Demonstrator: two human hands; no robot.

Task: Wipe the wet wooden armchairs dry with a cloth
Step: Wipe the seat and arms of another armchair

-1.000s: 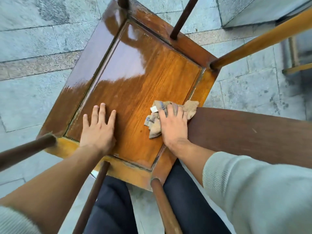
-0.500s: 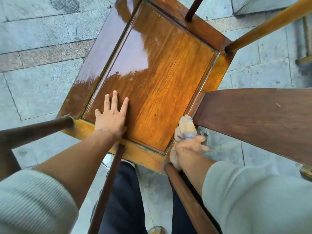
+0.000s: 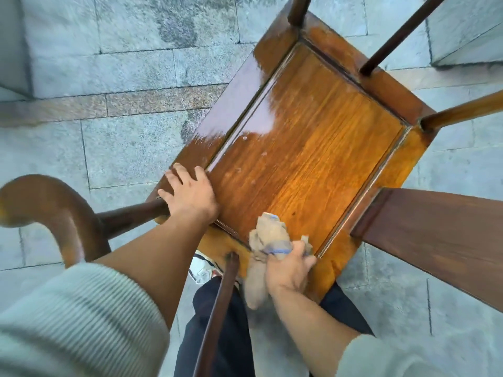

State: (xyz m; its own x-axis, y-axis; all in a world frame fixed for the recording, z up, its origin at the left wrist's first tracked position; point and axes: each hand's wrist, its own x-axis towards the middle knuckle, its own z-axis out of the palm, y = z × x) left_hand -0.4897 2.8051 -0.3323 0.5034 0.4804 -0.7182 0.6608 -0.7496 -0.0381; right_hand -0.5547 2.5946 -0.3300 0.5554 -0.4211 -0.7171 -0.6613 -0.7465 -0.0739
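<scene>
My right hand (image 3: 287, 270) is closed in a fist around a crumpled tan cloth with a thin blue stripe (image 3: 269, 240). One bunch of the cloth sticks up past my knuckles onto the near edge of the seat, and a limp tail hangs down below my palm, over the frame. My fingers are wrapped tight on it.

My left hand (image 3: 190, 195) lies flat and spread on the near left corner of the glossy brown wooden armchair seat (image 3: 307, 148), palm down, fingers pointing away from me across the frame rail. It holds nothing. Its heel sits just beside the dark round wooden post (image 3: 128, 217) that rises from that corner and bends into a curved brown armrest (image 3: 54, 205) at the left.

The seat is a framed panel of orange-brown wood with a strong grain. Its far left part and the left rail shine with a pale wet sheen; the near right part looks duller. A slim dark wooden spindle (image 3: 220, 303) rises from the near rail between my two forearms. A broad flat dark brown backrest slat (image 3: 432, 238) runs out to the right from the seat's near right corner. More round posts stand at the far corners.

Below the chair lies grey stone paving (image 3: 109, 63). My sleeves are pale ribbed knit, pushed up.
</scene>
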